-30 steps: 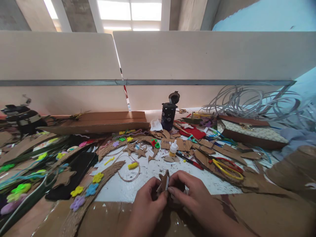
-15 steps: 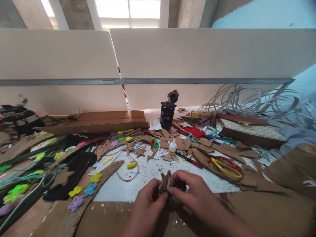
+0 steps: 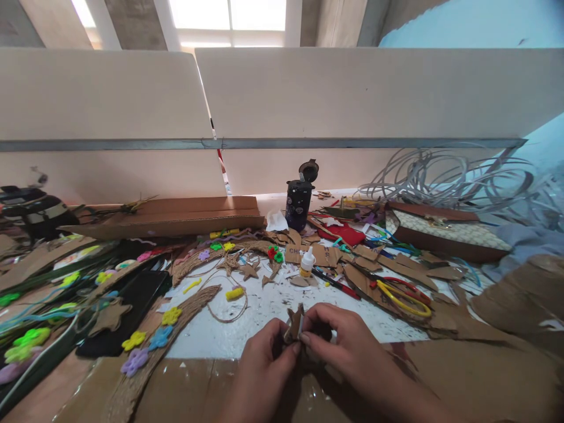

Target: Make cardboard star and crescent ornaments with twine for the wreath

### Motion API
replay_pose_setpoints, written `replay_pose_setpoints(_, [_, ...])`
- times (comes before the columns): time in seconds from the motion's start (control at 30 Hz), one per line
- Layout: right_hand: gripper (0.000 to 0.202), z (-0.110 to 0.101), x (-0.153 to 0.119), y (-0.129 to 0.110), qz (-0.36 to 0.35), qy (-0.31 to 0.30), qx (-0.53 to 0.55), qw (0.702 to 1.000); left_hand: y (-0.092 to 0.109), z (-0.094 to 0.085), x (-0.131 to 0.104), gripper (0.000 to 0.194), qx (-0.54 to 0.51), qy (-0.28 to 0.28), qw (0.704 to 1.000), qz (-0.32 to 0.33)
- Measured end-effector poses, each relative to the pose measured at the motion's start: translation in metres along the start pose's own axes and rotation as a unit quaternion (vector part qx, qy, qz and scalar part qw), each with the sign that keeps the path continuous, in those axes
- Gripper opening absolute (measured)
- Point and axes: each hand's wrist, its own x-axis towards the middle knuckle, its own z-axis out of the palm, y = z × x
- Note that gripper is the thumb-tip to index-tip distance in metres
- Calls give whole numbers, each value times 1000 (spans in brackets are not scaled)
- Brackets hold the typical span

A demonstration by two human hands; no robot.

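Between my two hands, low in the middle of the view, is a small brown cardboard star (image 3: pixel 296 322) with a pale edge on its right side. My left hand (image 3: pixel 269 358) pinches it from the left, thumb in front. From the right, my right hand (image 3: pixel 337 341) grips the same star with thumb and fingers; part of it is hidden by the fingers. Beyond the hands stands a small white glue bottle (image 3: pixel 307 263) with a yellow label. Other cardboard stars (image 3: pixel 249 270) lie farther back, beside a twine-wrapped arc (image 3: pixel 189 267).
Scissors with yellow and red handles (image 3: pixel 403 298) lie on cardboard scraps at right. A dark bottle with its lid up (image 3: pixel 298 202) stands at the back. At left are a black phone (image 3: pixel 127 314) and a twine-wrapped strip with colourful flowers (image 3: pixel 171 335). A handbag (image 3: pixel 445 235) rests at right.
Both hands keep their hold on the cardboard star almost unmoved. The whole view has shifted very slightly; nothing on the table has visibly moved.
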Motion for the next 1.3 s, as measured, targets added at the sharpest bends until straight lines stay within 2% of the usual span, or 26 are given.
replay_pose_setpoints(0.23, [4,1,-1,1,-4,-7,10,1000,-6,1,1,20,-14,1,1000,6])
replay_pose_setpoints(0.43, [5,2,-2,3,-14,-1,-23,1000,-1,1,2,22,19,8,1000,-1])
replay_pose_setpoints(0.87, [7,3,-2,6,-19,-4,-27,999,-6,2,2,26,-22,9,1000,-3])
replay_pose_setpoints(1.3, [5,3,-4,4,-24,-4,-45,999,-7,1,-1,21,17,20,1000,12])
